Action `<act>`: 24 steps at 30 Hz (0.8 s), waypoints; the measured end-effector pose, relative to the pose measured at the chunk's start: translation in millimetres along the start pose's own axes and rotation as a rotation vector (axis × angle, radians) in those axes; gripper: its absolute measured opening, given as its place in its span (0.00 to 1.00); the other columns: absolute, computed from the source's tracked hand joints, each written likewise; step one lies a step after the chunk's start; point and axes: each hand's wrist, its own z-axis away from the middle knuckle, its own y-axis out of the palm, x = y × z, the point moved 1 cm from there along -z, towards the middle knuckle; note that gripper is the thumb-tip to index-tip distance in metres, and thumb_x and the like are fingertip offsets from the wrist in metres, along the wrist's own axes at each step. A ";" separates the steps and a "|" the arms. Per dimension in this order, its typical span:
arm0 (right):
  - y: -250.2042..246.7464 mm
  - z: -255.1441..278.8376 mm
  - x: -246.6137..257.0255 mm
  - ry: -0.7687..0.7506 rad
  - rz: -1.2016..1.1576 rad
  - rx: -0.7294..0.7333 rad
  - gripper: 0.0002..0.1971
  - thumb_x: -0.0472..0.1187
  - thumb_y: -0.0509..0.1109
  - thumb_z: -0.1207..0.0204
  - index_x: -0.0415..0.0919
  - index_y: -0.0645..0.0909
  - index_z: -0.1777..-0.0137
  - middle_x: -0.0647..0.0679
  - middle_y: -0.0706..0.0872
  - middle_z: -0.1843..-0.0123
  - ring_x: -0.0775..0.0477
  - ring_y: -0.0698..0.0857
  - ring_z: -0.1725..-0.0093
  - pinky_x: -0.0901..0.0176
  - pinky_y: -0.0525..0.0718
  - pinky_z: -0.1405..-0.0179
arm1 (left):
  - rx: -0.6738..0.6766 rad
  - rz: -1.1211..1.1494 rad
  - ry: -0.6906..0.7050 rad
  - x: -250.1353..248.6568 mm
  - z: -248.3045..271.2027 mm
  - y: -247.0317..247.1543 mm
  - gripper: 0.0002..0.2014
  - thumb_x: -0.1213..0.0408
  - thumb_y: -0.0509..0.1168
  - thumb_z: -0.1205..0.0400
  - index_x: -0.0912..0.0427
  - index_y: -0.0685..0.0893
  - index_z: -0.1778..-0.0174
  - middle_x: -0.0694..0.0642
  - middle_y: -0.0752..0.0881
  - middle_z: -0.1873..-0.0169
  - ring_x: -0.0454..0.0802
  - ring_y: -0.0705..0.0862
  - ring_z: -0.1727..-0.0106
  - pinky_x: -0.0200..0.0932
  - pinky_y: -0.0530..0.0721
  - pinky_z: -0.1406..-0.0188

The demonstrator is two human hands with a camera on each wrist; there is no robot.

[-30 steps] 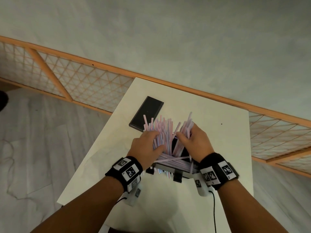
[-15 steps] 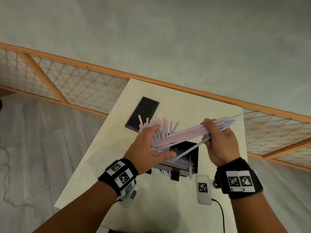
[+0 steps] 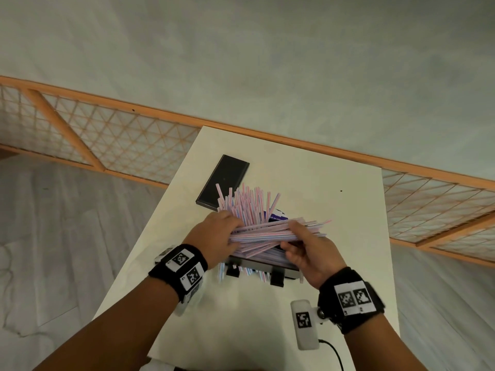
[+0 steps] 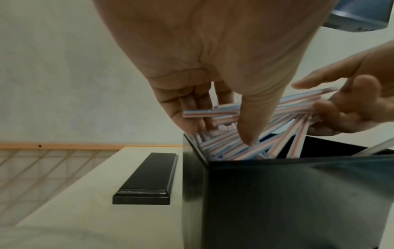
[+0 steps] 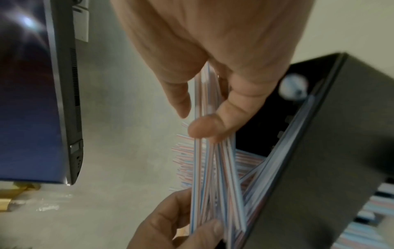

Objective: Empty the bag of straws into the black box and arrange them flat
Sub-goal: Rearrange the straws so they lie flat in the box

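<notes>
Pink-and-blue striped straws [image 3: 267, 234] lie as a nearly level bundle over the black box [image 3: 288, 274], which is mostly hidden under my hands. My right hand [image 3: 289, 236] pinches the bundle's right part between thumb and fingers [image 5: 200, 129]. At the bundle's left end, my left hand [image 3: 225, 234] has its fingers and thumb [image 4: 249, 133] around the straw ends at the box's left corner [image 4: 200, 151]. More straws [image 3: 246, 202] stand fanned upright behind the left hand. Others lie inside the box [image 4: 234, 151]. A bag with a purple label [image 3: 278, 214] shows behind the straws.
A flat black lid [image 3: 223, 183] lies on the white table [image 3: 321, 188], left of the box. Some straws poke out under the box's near side [image 3: 257, 274]. A laptop [image 5: 42, 101] shows in the right wrist view. The table's left edge [image 3: 150, 236] is close.
The right hand has lowered its bundle from a raised slant to nearly level over the box. The left hand has closed on the bundle's left end.
</notes>
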 end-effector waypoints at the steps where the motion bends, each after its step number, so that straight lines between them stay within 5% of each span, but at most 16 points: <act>1: -4.7 1.8 1.1 0.005 0.051 0.032 0.11 0.44 0.79 0.21 0.37 0.89 0.46 0.39 0.94 0.55 0.47 0.91 0.66 0.60 0.89 0.72 | 0.003 -0.007 0.006 1.7 0.1 -0.7 0.18 0.54 0.71 0.18 0.45 0.83 0.32 0.45 0.79 0.38 0.47 0.76 0.37 0.44 0.81 0.38; 6: -22.7 12.0 6.9 -0.003 0.237 0.117 0.14 0.46 0.76 0.19 0.36 0.88 0.42 0.40 0.95 0.46 0.41 0.93 0.58 0.55 0.93 0.63 | 0.034 0.014 0.027 1.1 3.0 5.1 0.17 0.56 0.67 0.14 0.45 0.84 0.28 0.46 0.80 0.37 0.47 0.77 0.36 0.43 0.79 0.36; 12: -41.3 20.1 19.3 -0.283 0.872 -0.058 0.20 0.52 0.77 0.21 0.35 0.85 0.42 0.45 0.94 0.56 0.45 0.92 0.66 0.46 0.93 0.64 | 0.024 0.015 0.061 -1.1 3.9 18.0 0.16 0.59 0.63 0.11 0.47 0.85 0.27 0.47 0.82 0.36 0.48 0.79 0.37 0.42 0.79 0.38; 16: -52.3 20.6 22.3 -0.569 1.284 -0.216 0.30 0.57 0.76 0.23 0.45 0.76 0.24 0.46 0.84 0.33 0.46 0.89 0.48 0.57 0.82 0.48 | 0.018 0.015 0.053 0.4 4.5 17.6 0.15 0.56 0.62 0.10 0.47 0.86 0.28 0.47 0.82 0.36 0.48 0.79 0.37 0.43 0.80 0.38; 20: -54.2 25.5 17.3 -0.389 1.338 -0.040 0.48 0.69 0.79 0.32 0.49 0.65 0.17 0.46 0.72 0.23 0.46 0.82 0.36 0.59 0.77 0.41 | -0.024 0.031 0.042 -1.0 5.3 17.1 0.14 0.53 0.62 0.11 0.48 0.87 0.32 0.47 0.83 0.39 0.47 0.80 0.41 0.41 0.80 0.41; 24: -47.8 32.4 5.8 -0.386 1.359 0.039 0.43 0.64 0.84 0.35 0.54 0.68 0.24 0.52 0.74 0.38 0.52 0.79 0.46 0.72 0.74 0.58 | -0.067 0.056 0.040 -6.8 3.8 17.2 0.15 0.52 0.64 0.11 0.50 0.86 0.31 0.47 0.83 0.40 0.46 0.81 0.42 0.45 0.83 0.39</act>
